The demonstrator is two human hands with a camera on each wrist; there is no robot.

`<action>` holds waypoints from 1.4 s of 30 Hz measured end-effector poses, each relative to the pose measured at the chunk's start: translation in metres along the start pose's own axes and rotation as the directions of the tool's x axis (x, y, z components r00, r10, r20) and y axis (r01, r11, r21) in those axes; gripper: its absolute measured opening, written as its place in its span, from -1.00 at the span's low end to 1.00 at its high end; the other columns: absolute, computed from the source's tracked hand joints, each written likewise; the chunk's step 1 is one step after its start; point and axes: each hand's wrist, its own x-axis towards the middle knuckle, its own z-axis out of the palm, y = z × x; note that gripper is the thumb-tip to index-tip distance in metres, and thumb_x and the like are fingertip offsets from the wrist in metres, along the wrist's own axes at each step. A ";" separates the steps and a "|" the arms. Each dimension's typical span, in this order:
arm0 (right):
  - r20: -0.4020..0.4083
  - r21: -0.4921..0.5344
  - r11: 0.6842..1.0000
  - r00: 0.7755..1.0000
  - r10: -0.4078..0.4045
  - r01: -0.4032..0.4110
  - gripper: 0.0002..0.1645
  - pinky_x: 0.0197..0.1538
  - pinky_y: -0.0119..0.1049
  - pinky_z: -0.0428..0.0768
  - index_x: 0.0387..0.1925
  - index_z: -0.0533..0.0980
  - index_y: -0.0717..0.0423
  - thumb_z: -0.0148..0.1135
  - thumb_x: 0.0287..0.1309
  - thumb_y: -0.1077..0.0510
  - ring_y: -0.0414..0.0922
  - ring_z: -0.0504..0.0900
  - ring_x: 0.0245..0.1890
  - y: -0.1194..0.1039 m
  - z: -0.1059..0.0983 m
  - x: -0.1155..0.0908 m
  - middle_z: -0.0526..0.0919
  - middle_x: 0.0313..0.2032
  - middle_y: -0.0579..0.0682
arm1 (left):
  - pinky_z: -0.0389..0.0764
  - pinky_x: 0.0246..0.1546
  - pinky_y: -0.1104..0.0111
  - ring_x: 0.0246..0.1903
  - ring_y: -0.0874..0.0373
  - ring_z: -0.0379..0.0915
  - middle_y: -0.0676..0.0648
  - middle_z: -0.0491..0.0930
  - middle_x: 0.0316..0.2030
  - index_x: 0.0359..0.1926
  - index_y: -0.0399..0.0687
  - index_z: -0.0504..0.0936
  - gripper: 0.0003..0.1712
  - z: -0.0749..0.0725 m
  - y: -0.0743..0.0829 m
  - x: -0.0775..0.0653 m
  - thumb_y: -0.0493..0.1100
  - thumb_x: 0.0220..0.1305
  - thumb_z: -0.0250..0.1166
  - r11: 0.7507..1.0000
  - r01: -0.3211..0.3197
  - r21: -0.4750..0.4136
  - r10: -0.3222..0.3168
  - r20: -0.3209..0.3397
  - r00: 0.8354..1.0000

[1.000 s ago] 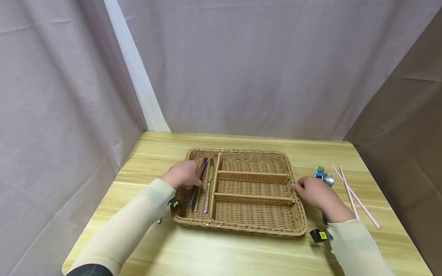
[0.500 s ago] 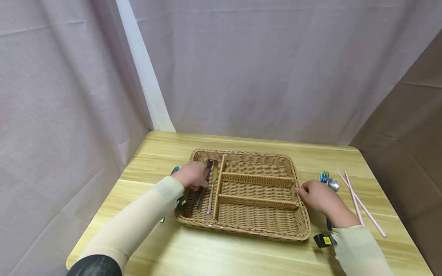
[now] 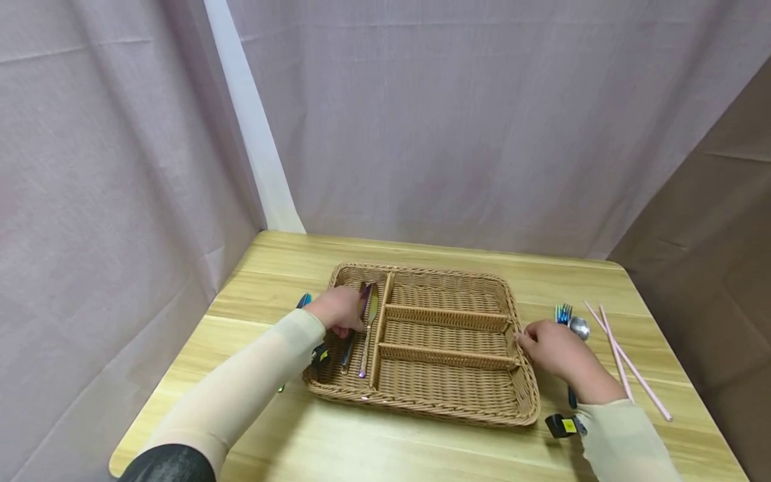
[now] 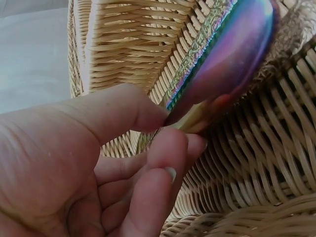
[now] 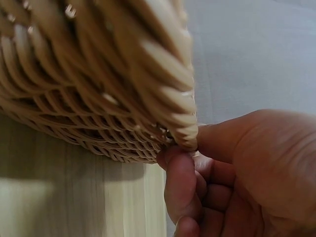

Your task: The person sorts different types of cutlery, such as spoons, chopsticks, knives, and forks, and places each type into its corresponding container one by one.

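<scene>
A brown wicker basket (image 3: 446,416) with dividers stands on the table. My left hand (image 3: 340,310) reaches into its long left compartment, and thumb and fingertips pinch a shiny purple table knife (image 4: 237,64) by its blade. Beside it, against the divider, lies a knife with a gold-toned blade (image 3: 373,304) and patterned handle. The left hand partly covers the knives, so how many lie beneath cannot be told. My right hand (image 3: 557,351) pinches the basket's right rim (image 5: 170,94) between thumb and curled fingers.
Right of the basket lie a blue fork (image 3: 563,313), a round silver spoon (image 3: 579,328) and two crossed pink chopsticks (image 3: 626,358). A blue-tipped utensil (image 3: 304,300) lies left of the basket, mostly hidden by the left arm. Grey curtains (image 3: 421,134) hang behind the table.
The head view has shifted slightly. In the left compartment, the handle ends of the knives under my left hand have come closer together. The right hand keeps its hold on the rim.
</scene>
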 end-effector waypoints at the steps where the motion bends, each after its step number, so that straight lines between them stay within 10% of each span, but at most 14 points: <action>1: -0.007 -0.002 1.000 1.000 -0.004 0.004 -0.52 -0.50 -0.18 0.36 -0.53 0.45 0.01 0.15 0.63 0.02 -0.11 0.36 -0.61 0.000 0.001 0.000 0.36 -0.62 -0.07 | 0.79 -0.45 0.27 -0.68 0.13 0.68 -0.03 0.69 -0.68 -0.53 -0.15 0.70 -0.63 0.001 0.000 0.001 -0.09 0.33 0.61 1.000 -0.001 -0.003 0.001 -0.002 1.000; 42: -0.003 -0.010 1.000 1.000 -0.001 0.001 -0.52 -0.49 -0.18 0.33 -0.52 0.48 0.01 0.15 0.65 0.01 -0.11 0.35 -0.61 0.000 0.001 0.000 0.35 -0.62 -0.09 | 0.76 -0.54 0.31 -0.65 0.11 0.71 -0.05 0.71 -0.66 -0.51 -0.18 0.67 -0.68 0.012 -0.002 0.012 -0.27 0.40 0.51 0.992 -0.047 -0.118 0.049 0.008 0.999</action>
